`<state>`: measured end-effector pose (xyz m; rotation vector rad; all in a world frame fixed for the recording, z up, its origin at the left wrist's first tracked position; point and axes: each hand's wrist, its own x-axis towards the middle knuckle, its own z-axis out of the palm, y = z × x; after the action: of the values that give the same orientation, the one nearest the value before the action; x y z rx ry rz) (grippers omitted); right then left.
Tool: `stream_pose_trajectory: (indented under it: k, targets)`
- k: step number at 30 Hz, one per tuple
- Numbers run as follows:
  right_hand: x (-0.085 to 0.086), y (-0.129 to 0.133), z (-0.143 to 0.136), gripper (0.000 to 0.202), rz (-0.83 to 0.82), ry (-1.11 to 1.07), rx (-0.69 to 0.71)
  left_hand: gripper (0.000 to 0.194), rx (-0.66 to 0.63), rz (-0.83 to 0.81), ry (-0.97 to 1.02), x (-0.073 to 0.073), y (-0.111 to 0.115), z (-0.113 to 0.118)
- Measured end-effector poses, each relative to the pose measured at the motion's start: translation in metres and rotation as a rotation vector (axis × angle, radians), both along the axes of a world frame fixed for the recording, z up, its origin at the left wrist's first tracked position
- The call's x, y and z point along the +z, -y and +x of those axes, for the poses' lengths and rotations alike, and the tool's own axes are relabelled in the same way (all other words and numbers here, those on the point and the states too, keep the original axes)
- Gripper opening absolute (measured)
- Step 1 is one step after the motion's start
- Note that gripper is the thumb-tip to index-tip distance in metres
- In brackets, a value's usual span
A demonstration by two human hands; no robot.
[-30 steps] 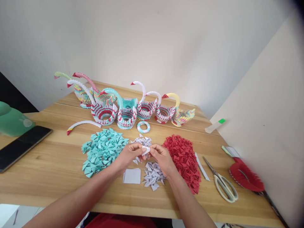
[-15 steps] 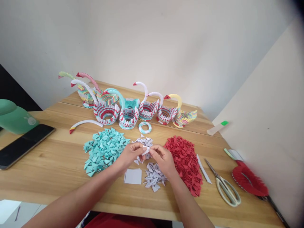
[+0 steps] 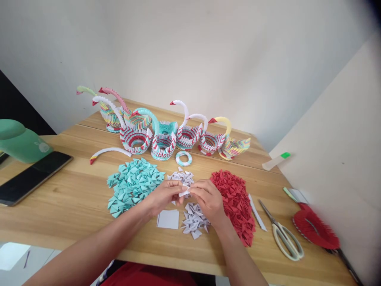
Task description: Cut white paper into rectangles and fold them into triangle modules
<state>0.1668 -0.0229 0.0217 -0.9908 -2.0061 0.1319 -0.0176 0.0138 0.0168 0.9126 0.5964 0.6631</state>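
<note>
A small white paper piece (image 3: 183, 192) is pinched between my left hand (image 3: 166, 194) and my right hand (image 3: 208, 199), with the fingers of both closed on it. Behind and below the hands lie two heaps of folded pale lilac pieces, the rear one (image 3: 182, 177) partly hidden and the front one (image 3: 195, 221) near my right wrist. A stack of white paper rectangles (image 3: 168, 219) rests beside the front heap. Teal folded pieces (image 3: 133, 182) are heaped on the left, and red ones (image 3: 233, 200) on the right.
Several paper swans (image 3: 163, 145) stand along the back of the wooden table (image 3: 86, 198). A paper ring (image 3: 183, 158) and loose swan neck (image 3: 111, 150) lie before them. Scissors (image 3: 282, 234) and a red paper piece (image 3: 315, 228) are right; a phone (image 3: 32, 176) is left.
The fingers of my right hand have shifted on the white paper piece and now cover its right end more. The whole view has moved slightly.
</note>
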Motion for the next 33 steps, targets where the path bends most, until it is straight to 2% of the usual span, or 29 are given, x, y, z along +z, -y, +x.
stream_pose_trajectory:
  k: [4,9,14,19,22,25,29,33]
  targets:
    - [0.002,0.001,0.001,0.023,-0.016,0.011,0.022,0.03,-0.004,0.061,-0.071,0.001,-0.001,-0.001]
    - [0.001,-0.002,0.002,0.019,-0.07,-0.037,0.02,0.028,0.05,0.298,-0.259,0.002,-0.003,-0.001]
    - [-0.006,-0.004,0.001,0.013,-0.245,-0.148,-0.008,0.024,0.097,0.558,-0.41,0.003,-0.001,-0.002]
    - [-0.003,-0.001,-0.005,0.007,-0.406,-0.293,-0.103,0.019,0.16,0.781,-0.523,0.008,0.002,-0.003]
    - [-0.001,-0.001,-0.008,0.004,-0.444,-0.339,-0.14,0.014,0.183,0.765,-0.509,0.009,0.003,-0.001]
    - [-0.002,-0.001,-0.009,0.004,-0.489,-0.384,-0.141,0.015,0.18,0.637,-0.453,0.008,0.002,0.0]
    - [-0.004,-0.001,-0.006,0.015,-0.61,-0.461,-0.064,0.019,0.11,0.478,-0.35,0.003,-0.001,-0.001]
    - [-0.002,0.0,-0.006,0.02,-0.664,-0.449,-0.015,0.021,0.099,0.542,-0.378,0.003,-0.001,-0.001]
